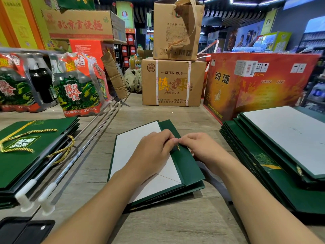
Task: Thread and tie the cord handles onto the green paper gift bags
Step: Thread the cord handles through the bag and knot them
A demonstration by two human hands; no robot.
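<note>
Cord (178, 148) looks pinched between curled fingers of left hand (154, 149) and right hand (199, 147) on the green bag (186, 162); keep its rim flat while threading.

Stacked cardboard boxes (173, 81) behind – red carton (255, 85) rt, bottle packs (77, 85) lt

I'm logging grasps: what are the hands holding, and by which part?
The left hand and right hand pinch the middle green bag at its folded top band, where a bit of gold cord shows.
</note>
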